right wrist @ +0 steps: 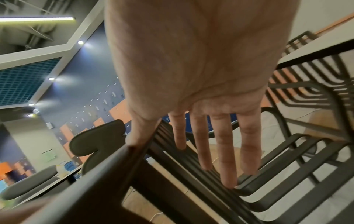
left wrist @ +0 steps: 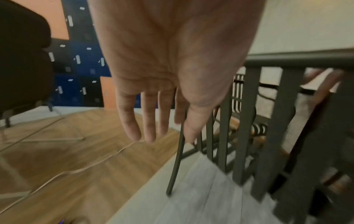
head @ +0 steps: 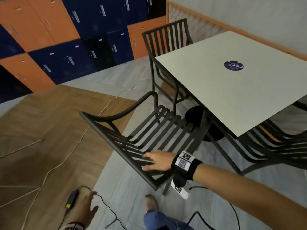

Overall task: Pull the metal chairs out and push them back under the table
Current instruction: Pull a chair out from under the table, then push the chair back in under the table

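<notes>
Flat and straight-fingered, the right hand (head: 157,161) rests on the slatted back of the near chair (head: 149,135), thumb against its top rail (holding nothing). Its seat points at the near left corner of the table (head: 216,83), only its front edge under the top. Lower down, the left hand (head: 84,211) hangs spread and empty over the floor (head: 49,130).

round sticker (head: 233,65) on table (head: 207,77), reads "ClayG"

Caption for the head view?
Right hand rests flat on the backrest of a pulled-out metal chair beside the table.
</notes>
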A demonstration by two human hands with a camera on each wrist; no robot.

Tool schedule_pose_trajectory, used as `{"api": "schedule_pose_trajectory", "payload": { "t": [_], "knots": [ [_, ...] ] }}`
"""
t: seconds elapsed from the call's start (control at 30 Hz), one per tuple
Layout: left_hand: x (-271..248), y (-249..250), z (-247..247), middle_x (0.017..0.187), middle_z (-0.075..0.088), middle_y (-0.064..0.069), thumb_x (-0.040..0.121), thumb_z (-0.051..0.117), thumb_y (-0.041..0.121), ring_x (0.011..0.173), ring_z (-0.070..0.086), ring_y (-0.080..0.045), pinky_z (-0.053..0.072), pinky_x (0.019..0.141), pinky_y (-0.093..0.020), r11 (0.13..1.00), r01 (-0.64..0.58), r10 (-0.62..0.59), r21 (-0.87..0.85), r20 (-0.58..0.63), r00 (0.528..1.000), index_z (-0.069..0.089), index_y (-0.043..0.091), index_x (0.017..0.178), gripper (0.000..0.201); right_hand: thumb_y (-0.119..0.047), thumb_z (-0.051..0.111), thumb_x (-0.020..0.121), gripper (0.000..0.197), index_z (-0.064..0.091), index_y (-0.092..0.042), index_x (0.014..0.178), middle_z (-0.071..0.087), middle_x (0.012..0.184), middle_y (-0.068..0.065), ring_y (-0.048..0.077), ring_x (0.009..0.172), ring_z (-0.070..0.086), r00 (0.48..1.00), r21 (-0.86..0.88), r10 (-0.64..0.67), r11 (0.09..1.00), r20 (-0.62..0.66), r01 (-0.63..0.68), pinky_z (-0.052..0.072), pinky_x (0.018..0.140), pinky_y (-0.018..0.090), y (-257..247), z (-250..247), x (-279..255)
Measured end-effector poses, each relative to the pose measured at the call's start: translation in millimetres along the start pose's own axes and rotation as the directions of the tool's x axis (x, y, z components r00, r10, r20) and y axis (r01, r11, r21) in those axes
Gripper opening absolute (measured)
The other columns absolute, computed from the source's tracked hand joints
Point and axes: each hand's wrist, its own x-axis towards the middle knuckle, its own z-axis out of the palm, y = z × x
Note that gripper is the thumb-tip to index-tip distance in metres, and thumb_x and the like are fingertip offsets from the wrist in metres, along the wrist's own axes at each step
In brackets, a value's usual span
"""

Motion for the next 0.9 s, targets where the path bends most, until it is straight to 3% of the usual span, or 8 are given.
{"api": "schedule_pose_trajectory", "payload": {
  "t": [0.1,0.27,0.37,0.47,0.6,0.73,0.83,0.9],
  "knots": [
    [73,11,-66,0.136,0.052,-0.019,0.074,0.074,0.01,0.112,0.058,-0.037,0.047,0.092,-0.041,0.995,-0.043,0.053,0.094,-0.106,0.993,0.034,0.012,0.142,0.079,-0.073,0.045,0.081,0.082,0.029,-0.025,0.146,0.042,0.15,0.006,0.026,0.133,0.045,1.0,0.012,-0.028,1.0,0.011,0.028,0.039,0.109,0.047,-17,4,28],
    [156,64,-150,0.161,0.01,-0.002,0.075,0.075,0.027,0.143,0.027,-0.032,0.036,0.107,-0.058,0.876,-0.274,0.36,0.397,-0.161,0.919,0.008,0.026,0.152,0.102,-0.05,0.061,0.083,0.054,0.051,-0.01,0.117,0.063,0.113,0.013,0.027,0.096,0.061,0.998,0.05,-0.049,0.998,0.04,0.047,0.053,0.085,0.04,-37,8,48],
    [207,84,-185,0.161,0.013,0.002,0.073,0.075,0.033,0.147,0.017,-0.025,0.03,0.108,-0.064,0.668,-0.408,0.521,0.622,0.0,0.853,0.011,0.029,0.151,0.1,-0.033,0.064,0.086,0.035,0.052,-0.004,0.1,0.06,0.091,0.012,0.024,0.074,0.054,0.999,0.046,-0.033,0.998,0.008,0.032,0.043,0.058,0.026,-46,10,49],
    [255,91,-200,0.158,0.023,0.002,0.079,0.067,0.039,0.146,0.022,-0.023,0.019,0.113,-0.064,0.452,-0.51,0.587,0.732,0.186,0.788,0.021,0.032,0.149,0.084,-0.032,0.063,0.086,0.03,0.052,-0.008,0.099,0.062,0.092,0.014,0.021,0.071,0.054,0.999,0.084,-0.001,0.996,-0.047,0.005,0.04,0.058,0.023,-49,14,48],
    [304,92,-205,0.157,0.025,0.01,0.083,0.059,0.033,0.145,0.024,-0.02,0.014,0.114,-0.064,0.307,-0.696,0.602,0.649,0.434,0.67,0.038,0.041,0.138,0.059,-0.032,0.057,0.09,0.033,0.051,-0.012,0.116,0.066,0.096,0.017,0.023,0.078,0.059,0.973,0.118,0.17,0.981,-0.157,-0.152,0.04,0.067,0.026,-58,32,53],
    [332,89,-204,0.142,0.048,0.015,0.079,0.052,0.012,0.136,0.038,-0.017,0.026,0.112,-0.047,0.132,-0.846,0.629,0.516,0.616,0.474,0.055,0.041,0.123,0.053,-0.03,0.05,0.095,0.06,0.028,-0.023,0.149,0.061,0.122,0.016,0.028,0.109,0.059,0.856,0.252,0.479,0.868,-0.196,-0.428,0.047,0.095,0.034,-80,57,59],
    [335,91,-209,0.111,0.067,0.009,0.078,0.046,0.008,0.11,0.058,-0.017,0.041,0.1,-0.037,0.091,-0.9,0.645,0.426,0.664,0.379,0.062,0.035,0.107,0.042,-0.026,0.048,0.094,0.048,0.04,-0.038,0.14,0.068,0.115,0.004,0.023,0.105,0.063,0.681,0.243,0.62,0.782,-0.39,-0.573,0.049,0.089,0.034,-98,69,66],
    [330,95,-213,0.104,0.07,0.002,0.079,0.045,0.01,0.101,0.063,-0.021,0.048,0.091,-0.036,0.084,-0.905,0.611,0.416,0.696,0.377,0.064,0.031,0.109,0.041,-0.029,0.045,0.093,0.039,0.048,-0.043,0.13,0.07,0.107,-0.002,0.022,0.1,0.065,0.556,0.207,0.679,0.703,-0.48,-0.68,0.049,0.082,0.034,-109,69,71]
  ]
}}
